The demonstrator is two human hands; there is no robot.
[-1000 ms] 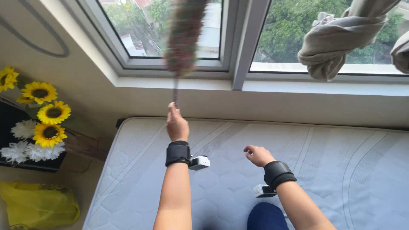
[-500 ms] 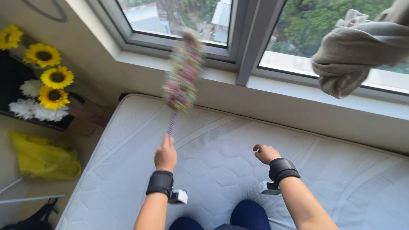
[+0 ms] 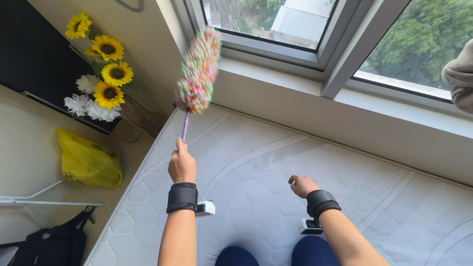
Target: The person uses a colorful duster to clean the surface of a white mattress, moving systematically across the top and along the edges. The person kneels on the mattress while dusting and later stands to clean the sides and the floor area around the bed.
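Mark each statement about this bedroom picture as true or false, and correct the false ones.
1. The left hand grips the thin handle of a fluffy multicoloured feather duster. True.
2. The right hand holds a cloth. False: it is loosely closed and holds nothing, hovering over the white quilted mattress.
3. A bunch of yellow sunflowers and white flowers stands to the left of the mattress. True.
4. A crumpled yellow plastic bag lies on the mattress. False: it lies beside the mattress, on the left.
5. Both wrists wear black bands. True.
6. The duster's head rests on the mattress. False: it is raised near the grey window frame.
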